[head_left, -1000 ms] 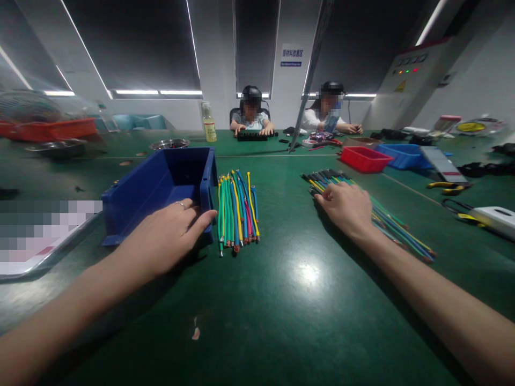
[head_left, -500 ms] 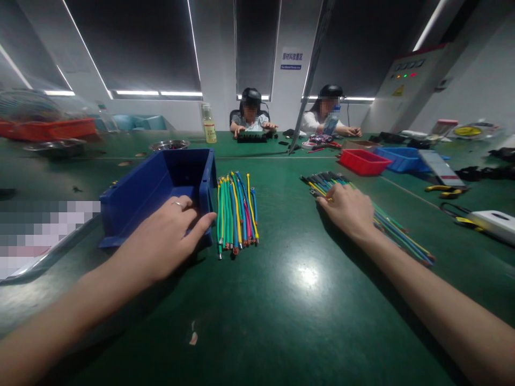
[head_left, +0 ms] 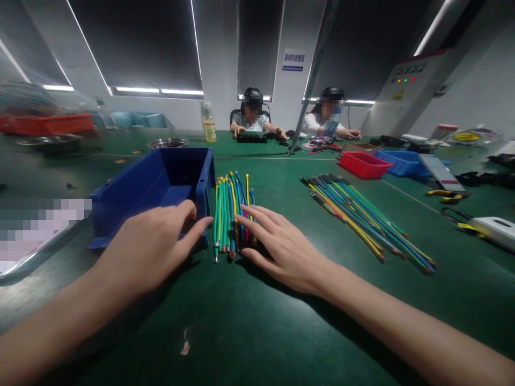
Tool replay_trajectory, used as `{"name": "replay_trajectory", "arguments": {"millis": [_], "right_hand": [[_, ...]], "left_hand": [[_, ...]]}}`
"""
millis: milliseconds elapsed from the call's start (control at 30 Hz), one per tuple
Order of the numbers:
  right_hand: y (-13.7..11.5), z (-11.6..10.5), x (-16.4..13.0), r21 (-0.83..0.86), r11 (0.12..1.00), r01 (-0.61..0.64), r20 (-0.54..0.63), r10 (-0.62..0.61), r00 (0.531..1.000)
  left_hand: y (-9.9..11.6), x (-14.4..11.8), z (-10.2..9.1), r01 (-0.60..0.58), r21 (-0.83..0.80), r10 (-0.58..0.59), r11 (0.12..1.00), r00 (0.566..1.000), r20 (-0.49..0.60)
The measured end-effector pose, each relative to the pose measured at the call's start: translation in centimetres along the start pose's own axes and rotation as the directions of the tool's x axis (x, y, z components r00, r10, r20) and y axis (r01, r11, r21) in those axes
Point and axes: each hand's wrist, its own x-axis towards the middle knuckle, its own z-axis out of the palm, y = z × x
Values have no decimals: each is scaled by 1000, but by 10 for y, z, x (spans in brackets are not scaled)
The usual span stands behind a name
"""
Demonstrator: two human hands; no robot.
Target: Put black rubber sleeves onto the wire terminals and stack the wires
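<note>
Two hands are down on the green table [head_left: 281, 332] as I watch from afar. My left hand [head_left: 155, 244] lies flat with fingers spread loose, resting on the near rim of the blue bin [head_left: 161, 182], thumb tip pointing toward the bin's right corner; it grips nothing. Just beyond that thumb lies the small bundle of wires [head_left: 231, 214], straight and side by side, their near ends lined up in front of both hands. My right hand [head_left: 281, 246] is open too, fingers fanned and laid over the near right part of that bundle, fingertips touching the wires, palm on the table beside them. Between the two hands only the wire ends show. Well off to the right of my right hand sits a second, longer spread of wires [head_left: 358, 214], angled away, with bare table between it and the hand. Below both wrists the table is open, save for a small pale scrap [head_left: 185, 347] near my left forearm. Farther right lie a red tray [head_left: 364, 163] and yellow-handled pliers [head_left: 444, 194], and two other people sit at the far edge.
</note>
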Motion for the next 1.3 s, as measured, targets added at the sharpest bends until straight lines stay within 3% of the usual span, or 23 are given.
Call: {"name": "replay_trajectory", "arguments": {"millis": [200,333,467,600,700,833,1033,1200,1300], "right_hand": [[6,4,-2,80,997,6,145,-17,989],[7,2,-2,124,992,-10,154,-10,988],[5,2,-2,124,992,-2,128,-14,992],[6,3,-3,118,993,4,105,-17,994],[6,3,-3,107,994,14,91,-24,996],[5,1,-4,91,996,24,79,-31,996],[4,1,-5,50,999,5,73,-9,997],[6,4,-5,14,1000,-18,45,17,999],[7,3,-4,17,999,35,46,-35,998]], "left_hand": [[-4,2,-2,-18,-115,15,993,1000,-23],[-2,2,-4,-29,-122,22,992,998,-54],[-1,-1,-6,-37,-88,17,995,976,-215],[-1,-5,-8,-110,-60,77,992,913,-400],[0,-6,-7,-173,-15,147,985,879,-453],[2,-4,-3,-249,-8,221,968,873,-436],[2,-5,-2,-310,-18,287,951,898,-333],[7,-5,-3,-411,-8,386,912,863,-327],[8,-3,-2,-456,-5,428,890,839,-335]]}}
